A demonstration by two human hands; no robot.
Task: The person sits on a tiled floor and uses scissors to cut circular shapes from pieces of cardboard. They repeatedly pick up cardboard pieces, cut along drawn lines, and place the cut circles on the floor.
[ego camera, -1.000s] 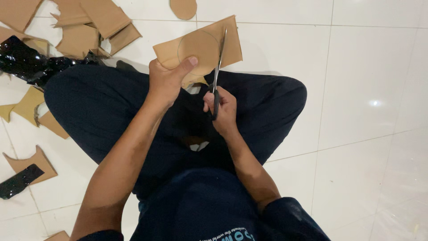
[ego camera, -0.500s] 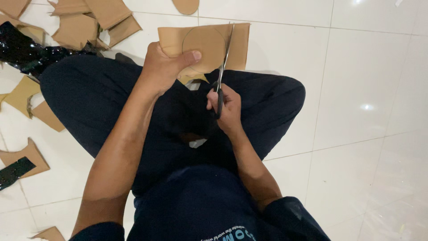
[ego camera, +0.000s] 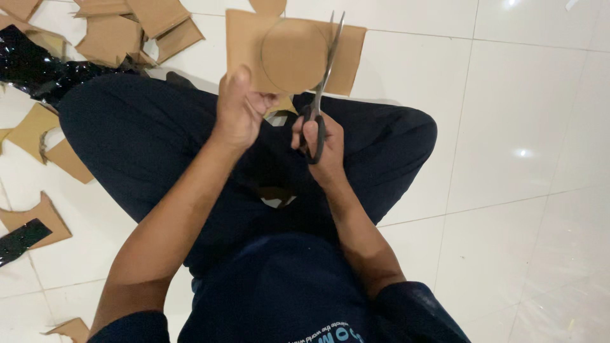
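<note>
A brown cardboard sheet (ego camera: 346,60) marked with a circle is held upright above the lap of a person seated cross-legged on a white tiled floor (ego camera: 521,114). The left hand (ego camera: 240,111) clenches the sheet's lower edge, thumb to the front and fingers behind. The right hand (ego camera: 319,145) grips the black handles of a pair of scissors (ego camera: 323,89), fingers through the loops, with the blades pointing up along the right side of the circle and pressed to the cardboard; whether the blades are parted cannot be told. Both forearms rise from dark blue sleeves over dark trousers (ego camera: 146,136). To the person's left, cardboard offcuts (ego camera: 114,35) lie heaped near a crumpled piece of glossy black film (ego camera: 32,67), with more brown scraps (ego camera: 38,130) scattered along the tiles. A flat black strip (ego camera: 20,240) rests on one cut piece beside the knee. Another scrap (ego camera: 70,329) lies at the lower edge.
</note>
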